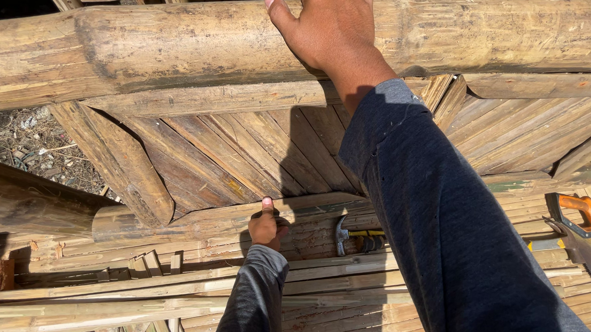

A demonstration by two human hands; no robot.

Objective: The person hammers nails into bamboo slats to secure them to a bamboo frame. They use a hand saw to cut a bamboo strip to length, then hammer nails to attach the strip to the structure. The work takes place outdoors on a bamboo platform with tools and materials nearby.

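Note:
My right hand rests on top of a thick horizontal bamboo pole that forms a railing, fingers curled over its far side. Lower down, my left hand presses against the lower bamboo rail at the foot of a panel of diagonal split-bamboo slats, thumb up. Whether it holds something small is hidden by its own shadow. Both arms wear dark grey long sleeves.
A claw hammer lies on the slatted bamboo floor just right of my left hand. A handsaw with an orange handle lies at the right edge. Loose bamboo strips lie at lower left. Littered ground shows beyond.

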